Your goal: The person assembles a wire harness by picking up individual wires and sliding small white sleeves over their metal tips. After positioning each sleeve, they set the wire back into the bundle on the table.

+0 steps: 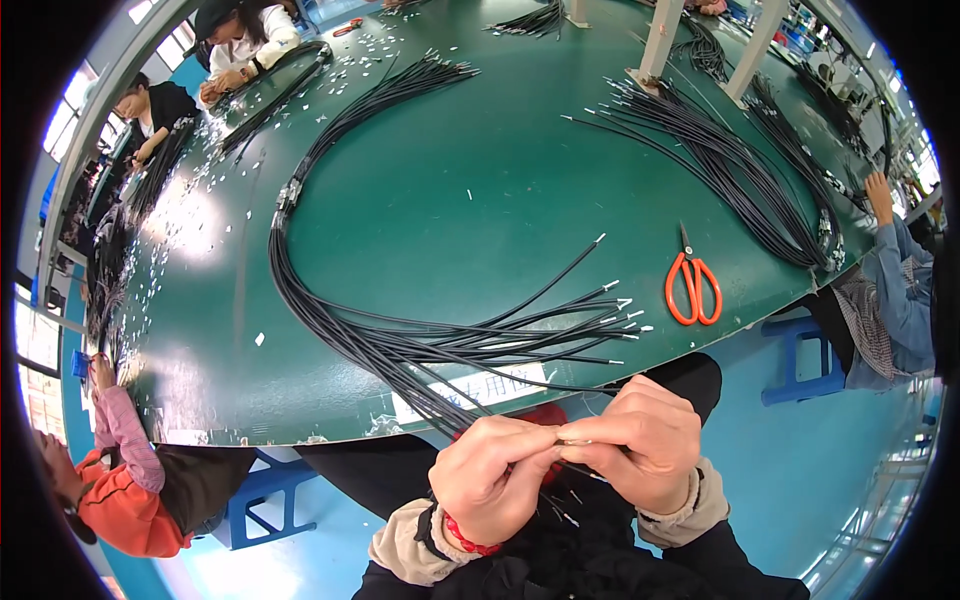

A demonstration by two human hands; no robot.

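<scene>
While both sets of fingertips are meeting short of the table edge, the left hand (pixel 495 475) and right hand (pixel 645 440) are pinching a slim wire-like piece (pixel 561 442); mostly hidden, can't tell its exact kind. Long axis seems to be running left-right between the pinches, neither hand nearer. Black cable bundle (pixel 287 272) is lying ahead-left on the green table (pixel 430 250), curving in a C open to the right, some strands dropping over the edge by the left hand. White-tipped ends (pixel 625 303) are fanning out ahead of the right hand. Red-handled scissors (pixel 688 257) are resting ahead-right, blades pointing away.
</scene>
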